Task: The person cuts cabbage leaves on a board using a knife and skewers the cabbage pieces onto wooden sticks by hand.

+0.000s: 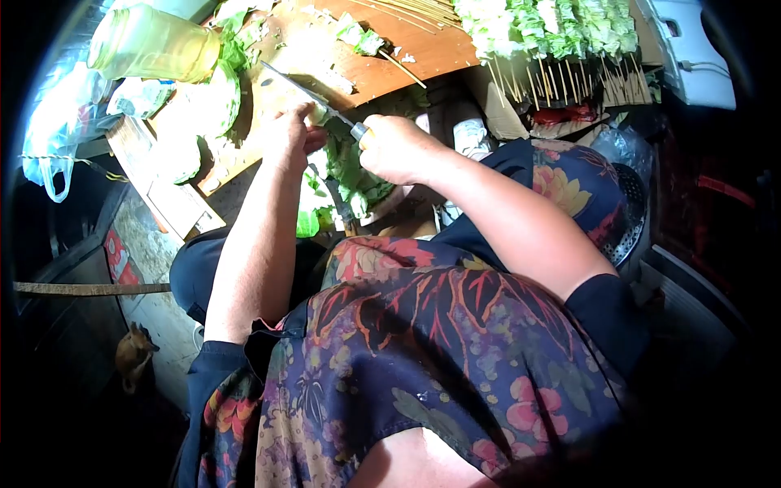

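My right hand (399, 150) is closed round the handle of a knife (299, 88), whose blade points up and left over the wooden board (384, 75). Close to the blade, my left hand (291, 137) has its fingers curled on a small pale piece of lettuce (319, 116), mostly hidden by the fingers. Below both hands, loose green lettuce leaves (358, 175) hang over my lap. On the board lies a skewer (403, 68) with a piece of leaf on its end.
Rows of skewered lettuce (553, 28) stand at the back right, beside a white plastic container (691, 57). A yellowish jar (154, 45), leaf scraps and a plastic bag (61, 122) are at the left. Bare skewers (407, 11) lie at the back. A small brown animal (134, 356) is on the floor.
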A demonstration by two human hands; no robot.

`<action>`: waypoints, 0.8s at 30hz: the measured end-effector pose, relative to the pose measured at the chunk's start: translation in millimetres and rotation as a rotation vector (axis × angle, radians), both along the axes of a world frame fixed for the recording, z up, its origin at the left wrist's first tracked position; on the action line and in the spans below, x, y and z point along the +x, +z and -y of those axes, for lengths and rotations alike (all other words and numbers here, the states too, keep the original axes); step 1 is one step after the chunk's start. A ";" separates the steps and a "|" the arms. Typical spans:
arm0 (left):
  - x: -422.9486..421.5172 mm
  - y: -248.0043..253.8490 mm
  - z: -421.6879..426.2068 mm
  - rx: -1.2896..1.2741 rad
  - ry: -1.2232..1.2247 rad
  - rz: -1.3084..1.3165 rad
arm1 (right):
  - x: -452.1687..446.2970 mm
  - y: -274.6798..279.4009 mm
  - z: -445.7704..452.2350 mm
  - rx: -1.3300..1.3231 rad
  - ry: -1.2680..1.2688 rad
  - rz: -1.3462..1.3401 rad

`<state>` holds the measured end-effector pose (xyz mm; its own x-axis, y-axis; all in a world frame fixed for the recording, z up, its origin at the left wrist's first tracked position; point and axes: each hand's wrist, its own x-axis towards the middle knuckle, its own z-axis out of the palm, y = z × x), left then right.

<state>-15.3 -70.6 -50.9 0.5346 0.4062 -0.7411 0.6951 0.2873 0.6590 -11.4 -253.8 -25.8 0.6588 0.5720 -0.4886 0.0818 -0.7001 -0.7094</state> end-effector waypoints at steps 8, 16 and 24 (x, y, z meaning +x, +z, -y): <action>-2.5 1.1 -11.7 0.359 -0.160 0.107 | -9.9 3.0 4.4 0.052 -0.328 -0.087; 17.4 -20.2 -52.1 0.654 -0.424 0.124 | -13.4 33.9 15.5 -0.007 -0.214 -0.027; 27.3 -3.7 -51.4 0.619 -0.500 0.112 | 1.8 36.2 17.1 -0.019 -0.086 0.015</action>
<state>11.9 -19.2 -54.7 0.8196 0.4186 -0.3911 0.5653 -0.4807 0.6703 -9.6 -270.9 10.5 0.7128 0.5035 -0.4882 0.0313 -0.7183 -0.6950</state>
